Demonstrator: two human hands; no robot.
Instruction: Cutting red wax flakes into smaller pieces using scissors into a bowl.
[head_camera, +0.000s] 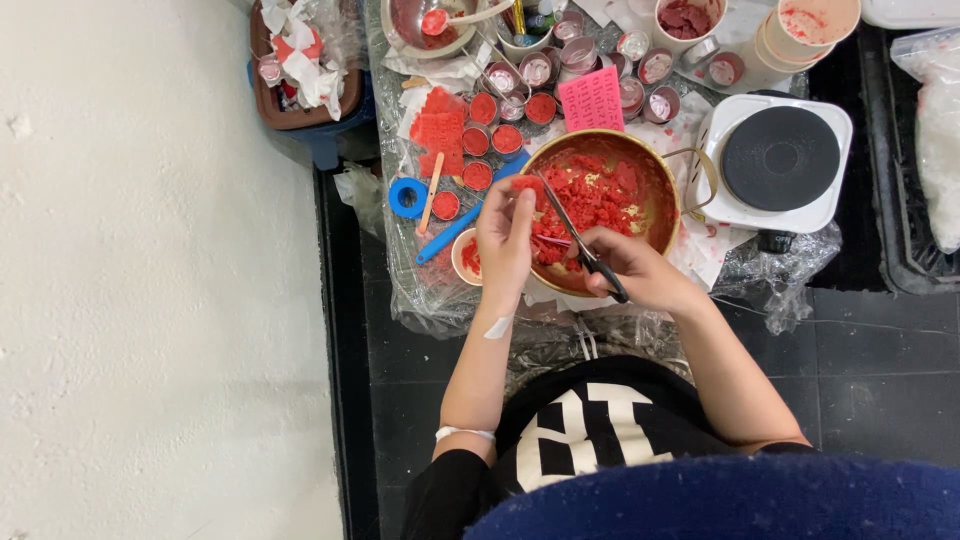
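Head view, looking straight down. Upper arms and lap largely cut off by a dark blue rounded edge (720, 497) along the bottom of the frame; black top with white print (590, 425) only partly seen. Far row of small round tins (590, 60) crowded and hard to tell apart, some cropped by the top border. Clear plastic sheeting (770, 275) over the low counter crumpled, its edges difficult to trace.

Round brass-coloured metal bowl (600, 205) sat at the middle of the counter, filled with bright red crumbled chunks (590, 195) flecked with pale yellow bits. Left hand (505, 235) reached over the bowl's near-left rim, grip pinched shut on a small red piece (527, 188). Right hand (640, 270) rested at the near rim, grip closed through the black handles of a pair of slim scissors (575, 235), blades pointing up-left to the pinched piece; whether the blades were parted could not be told.

Left of the bowl: a blue plastic spatula (455, 225), a blue tape roll (407, 197), a wooden stick (432, 192), small tins filled with red (478, 140). Behind the bowl, a pink ridged card (592, 100). To the right, a white single hotplate with black disc (778, 160). At top left, a brown tub of crumpled paper (300, 60).
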